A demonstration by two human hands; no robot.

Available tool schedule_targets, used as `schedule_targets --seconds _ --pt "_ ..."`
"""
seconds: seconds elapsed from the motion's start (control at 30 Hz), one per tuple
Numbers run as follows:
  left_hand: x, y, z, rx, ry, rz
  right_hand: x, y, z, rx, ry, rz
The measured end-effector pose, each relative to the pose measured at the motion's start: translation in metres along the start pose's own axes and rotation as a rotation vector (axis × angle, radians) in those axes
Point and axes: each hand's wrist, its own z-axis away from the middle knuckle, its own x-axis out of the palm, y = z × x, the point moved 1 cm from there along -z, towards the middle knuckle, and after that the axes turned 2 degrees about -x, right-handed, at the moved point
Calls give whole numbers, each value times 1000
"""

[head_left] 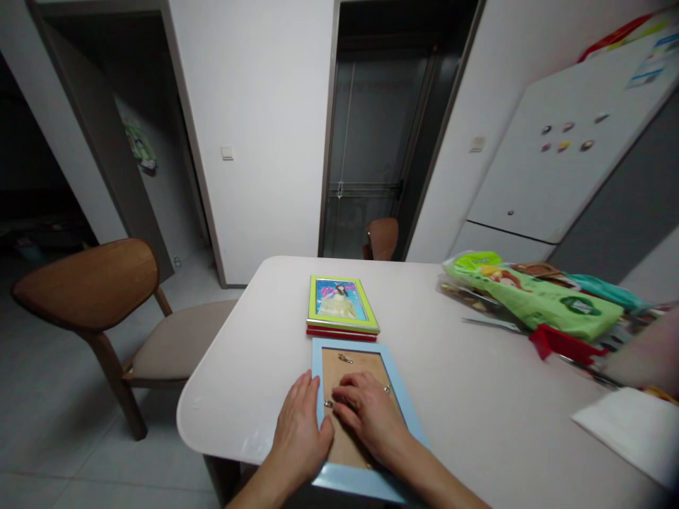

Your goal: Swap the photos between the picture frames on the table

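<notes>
A light-blue picture frame (395, 367) lies face down on the white table, its brown backing board (332, 367) turned up. Small metal clips sit along the board's edges, and a metal hanger (344, 358) is near its far end. My left hand (302, 424) grips the frame's left side, fingers stretched along the edge and thumb over the board. Over the board, my right hand (371, 413) has its fingers curled in, tips close beside the left clip (328, 404); anything between them is hidden. Just beyond lies a green picture frame (344, 305) with a princess picture, stacked on red-edged ones.
On the right of the white table (435, 367) lie a green printed bag (556, 297), a red item (565, 344) and a white sheet (626, 428). A wooden chair (90, 283) stands at the left. Behind are a fridge (530, 162) and doorways.
</notes>
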Motion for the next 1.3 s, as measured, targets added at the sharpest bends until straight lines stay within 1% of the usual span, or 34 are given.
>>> schedule_targets --seconds 0.1,0.3,0.43,0.53,0.57,0.6,0.67,0.73,0.77,0.83,0.93,1.07,1.17,1.23,1.3 --pt "0 1 -1 9 -19 -40 9 -11 -10 -2 -13 -2" --pt "1 4 -1 6 1 -74 20 -13 -15 67 31 -30" --pt "2 3 0 -4 3 -64 19 -1 -23 86 73 -108" --pt "3 1 1 -13 12 -34 8 15 -28 128 117 -134" --pt "3 0 0 -13 18 -24 2 19 -27 119 96 -144" --pt "3 0 0 -14 24 -16 -5 21 -25 89 44 -165" --pt "4 -1 -2 -16 33 -5 -19 22 -13 15 -118 -228" --pt "4 -1 -4 -22 35 -6 -30 19 2 -24 -291 -279" --pt "5 -2 -5 -23 32 -10 -34 18 10 -22 -343 -289" --pt "5 -1 -7 -26 26 -20 -37 16 23 -13 -378 -292" --pt "4 0 -8 -28 22 -23 -30 16 32 -17 -320 -269" --pt "2 2 -8 -36 16 -22 -20 16 30 -7 -223 -240" --pt "3 1 -7 -38 20 -2 -16 18 28 74 -131 -251" --pt "4 0 -7 -39 23 20 -13 20 27 143 -56 -210" --pt "5 -1 -6 -46 28 48 -9 22 26 166 -19 -141"
